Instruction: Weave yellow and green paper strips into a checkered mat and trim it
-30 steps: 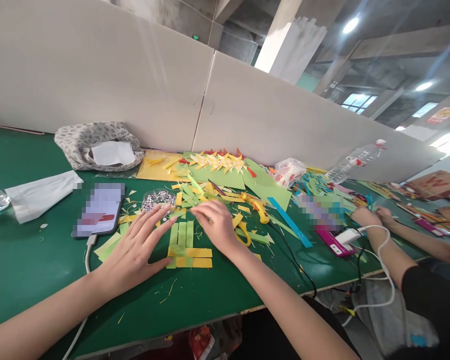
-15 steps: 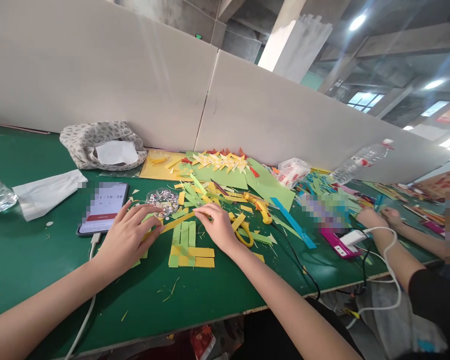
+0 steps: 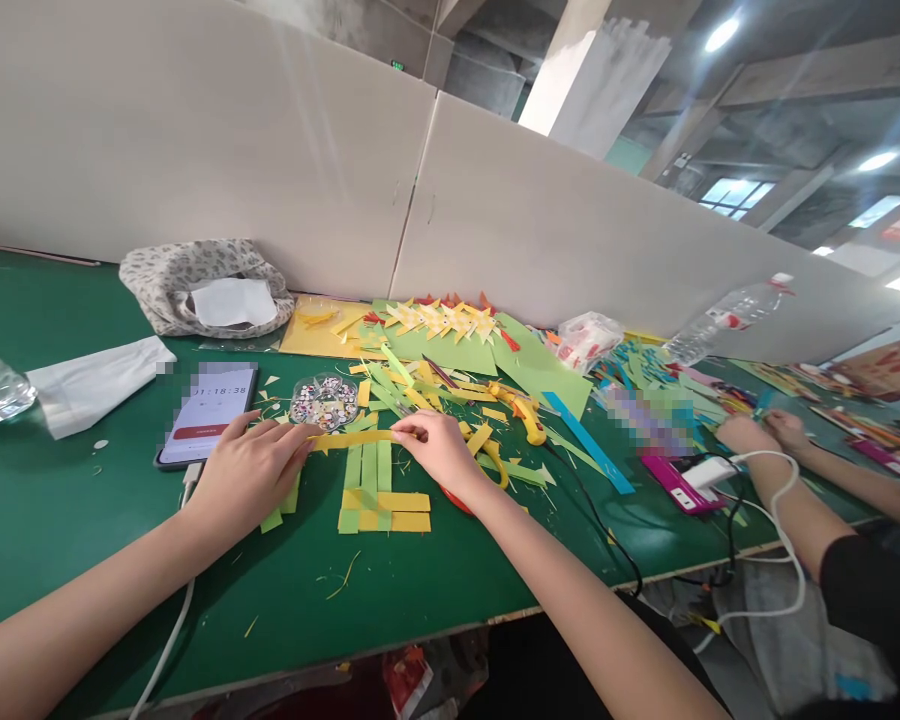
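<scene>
A yellow paper strip (image 3: pixel 354 438) stretches level between my two hands. My left hand (image 3: pixel 256 468) is closed on its left end, and green paper strips (image 3: pixel 271 520) lie partly hidden beneath that hand. Thumb and fingers of my right hand (image 3: pixel 436 452) pinch the strip's other end. Just below the strip, a woven piece of green and yellow paper strips (image 3: pixel 367 500) lies flat on the table. Yellow-handled scissors (image 3: pixel 501 468) lie beside my right hand, partly covered by it.
A phone (image 3: pixel 214 405) with a cable lies left, near a tray of small beads (image 3: pixel 330 402). Paper scraps, a yellow glue gun (image 3: pixel 525 415) and fish-like woven paper pieces (image 3: pixel 442 320) lie behind. At right, another person's hands (image 3: pixel 746 440) work near a power strip (image 3: pixel 675 482).
The yellow strip has gone from slanted to nearly level above the woven piece. My left hand's fingertips have risen and shifted slightly left; my right hand has moved slightly right.
</scene>
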`<move>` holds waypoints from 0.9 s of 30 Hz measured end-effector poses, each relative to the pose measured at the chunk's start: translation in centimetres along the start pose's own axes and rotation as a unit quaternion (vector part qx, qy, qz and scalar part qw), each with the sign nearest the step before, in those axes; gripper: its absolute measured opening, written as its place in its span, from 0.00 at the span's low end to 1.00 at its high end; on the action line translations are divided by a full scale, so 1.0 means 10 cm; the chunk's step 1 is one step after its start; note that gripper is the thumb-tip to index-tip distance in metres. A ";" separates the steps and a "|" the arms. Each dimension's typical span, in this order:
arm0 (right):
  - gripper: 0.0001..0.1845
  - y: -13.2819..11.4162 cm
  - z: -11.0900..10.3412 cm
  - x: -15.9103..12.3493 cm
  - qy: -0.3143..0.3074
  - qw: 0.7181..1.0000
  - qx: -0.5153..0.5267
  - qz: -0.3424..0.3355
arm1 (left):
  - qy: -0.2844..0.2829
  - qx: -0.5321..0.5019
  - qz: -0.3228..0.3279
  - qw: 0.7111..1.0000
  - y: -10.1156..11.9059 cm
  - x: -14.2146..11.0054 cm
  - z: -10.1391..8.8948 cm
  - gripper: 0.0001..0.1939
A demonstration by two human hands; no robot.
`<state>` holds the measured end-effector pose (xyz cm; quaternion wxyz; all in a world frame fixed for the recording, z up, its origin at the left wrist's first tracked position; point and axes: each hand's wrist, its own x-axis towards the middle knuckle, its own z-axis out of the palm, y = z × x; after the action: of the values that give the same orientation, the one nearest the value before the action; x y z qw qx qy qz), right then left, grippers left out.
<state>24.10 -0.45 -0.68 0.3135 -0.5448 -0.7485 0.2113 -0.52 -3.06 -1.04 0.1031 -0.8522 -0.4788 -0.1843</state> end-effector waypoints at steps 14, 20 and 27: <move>0.06 -0.03 -0.10 -0.02 -0.065 0.992 0.081 0.078 | -0.009 -0.005 -0.006 1.000 -0.04 0.00 -0.03 0.16; 0.06 -0.03 -0.10 -0.02 -0.067 0.989 0.092 0.098 | -0.018 -0.021 -0.025 0.999 -0.04 0.01 -0.01 0.14; 0.06 -0.04 -0.08 -0.04 -0.084 0.982 0.115 0.122 | 0.012 -0.099 0.078 0.992 0.08 -0.01 -0.06 0.21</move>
<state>24.46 -0.95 0.09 0.2815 -0.5727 -0.6707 0.3780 0.02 -3.77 -0.49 0.0378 -0.8905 -0.3893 -0.2323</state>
